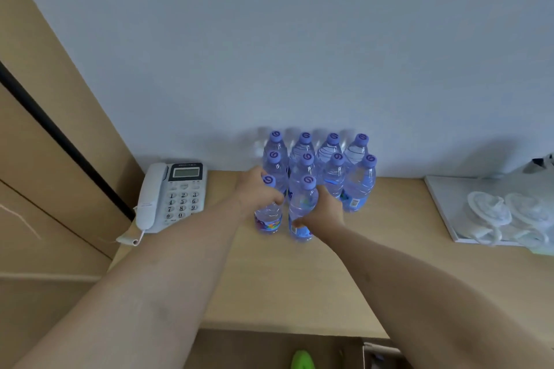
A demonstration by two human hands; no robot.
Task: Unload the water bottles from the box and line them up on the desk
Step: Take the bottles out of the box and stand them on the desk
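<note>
Ten water bottles stand upright against the far wall on the desk, in two rows of four with two nearer. The left hand wraps the near-left bottle; the right hand wraps the near-right bottle. Bare desk lies open toward the near edge, between a telephone at left and a white tray at right; the box sits below that edge.

The left hand and right hand each grip one of two front bottles, left bottle and right bottle, standing side by side on the desk. Behind the grip stand two rows of four bottles against the wall. A telephone lies left of the grip, a tray well to its right, and what may be the box sits before the desk's near edge.
</note>
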